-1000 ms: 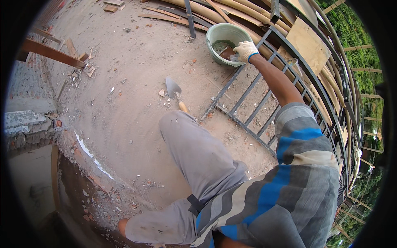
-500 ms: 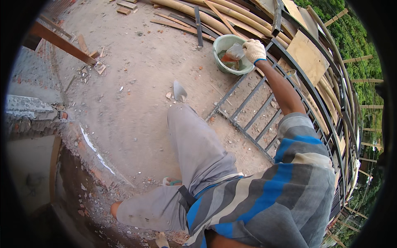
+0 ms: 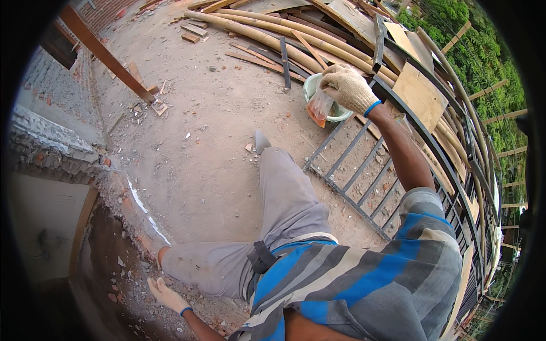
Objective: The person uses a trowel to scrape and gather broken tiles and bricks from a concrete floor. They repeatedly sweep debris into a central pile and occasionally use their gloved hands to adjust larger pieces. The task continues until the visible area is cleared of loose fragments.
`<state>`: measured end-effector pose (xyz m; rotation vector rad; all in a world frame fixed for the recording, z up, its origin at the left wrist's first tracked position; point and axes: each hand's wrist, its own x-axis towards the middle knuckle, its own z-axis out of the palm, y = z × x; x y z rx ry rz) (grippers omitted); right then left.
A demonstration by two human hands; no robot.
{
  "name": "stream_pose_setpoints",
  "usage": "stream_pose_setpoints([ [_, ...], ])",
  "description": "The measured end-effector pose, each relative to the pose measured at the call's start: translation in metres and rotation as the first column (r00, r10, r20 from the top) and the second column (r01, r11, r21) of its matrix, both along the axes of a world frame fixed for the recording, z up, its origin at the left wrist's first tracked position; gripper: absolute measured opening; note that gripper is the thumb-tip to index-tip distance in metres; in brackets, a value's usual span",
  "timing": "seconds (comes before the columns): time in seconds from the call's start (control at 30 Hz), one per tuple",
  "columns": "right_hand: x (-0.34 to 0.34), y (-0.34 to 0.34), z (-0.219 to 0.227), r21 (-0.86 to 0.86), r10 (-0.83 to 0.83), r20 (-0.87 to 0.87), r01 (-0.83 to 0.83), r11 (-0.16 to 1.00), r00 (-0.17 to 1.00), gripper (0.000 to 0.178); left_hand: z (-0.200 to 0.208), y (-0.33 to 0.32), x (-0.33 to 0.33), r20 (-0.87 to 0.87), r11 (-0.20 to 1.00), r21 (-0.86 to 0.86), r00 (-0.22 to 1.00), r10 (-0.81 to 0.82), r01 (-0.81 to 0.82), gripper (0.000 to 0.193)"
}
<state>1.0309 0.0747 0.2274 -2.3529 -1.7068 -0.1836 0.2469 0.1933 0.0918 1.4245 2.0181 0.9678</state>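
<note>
My gloved right hand (image 3: 348, 88) grips an orange-smeared flat steel trowel (image 3: 318, 108), blade hanging over the pale-green plastic bowl (image 3: 311, 88), frame's upper middle.

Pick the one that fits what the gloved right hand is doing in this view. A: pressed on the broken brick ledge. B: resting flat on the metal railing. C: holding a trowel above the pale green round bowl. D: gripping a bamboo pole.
C: the right hand in a knitted work glove holds a trowel with an orange-smeared blade just over the pale green round bowl, clear of the dark metal railing lying on the floor.
</note>
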Motion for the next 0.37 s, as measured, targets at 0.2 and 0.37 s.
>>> stream_pose_setpoints([
  [0.2, -0.114, 0.025, 0.029, 0.111, 0.303, -0.001, -0.301, 0.947, 0.953, 0.013, 0.033, 0.063, 0.185, 0.37, 0.752, -0.003, 0.7, -0.611, 0.659, 0.069],
  [0.37, -0.199, 0.055, 0.033, 0.149, 0.454, -0.091, -0.438, 0.886, 0.886, 0.012, 0.07, 0.06, 0.259, -0.027, 0.493, 0.105, 0.498, -0.867, 0.864, 0.076],
])
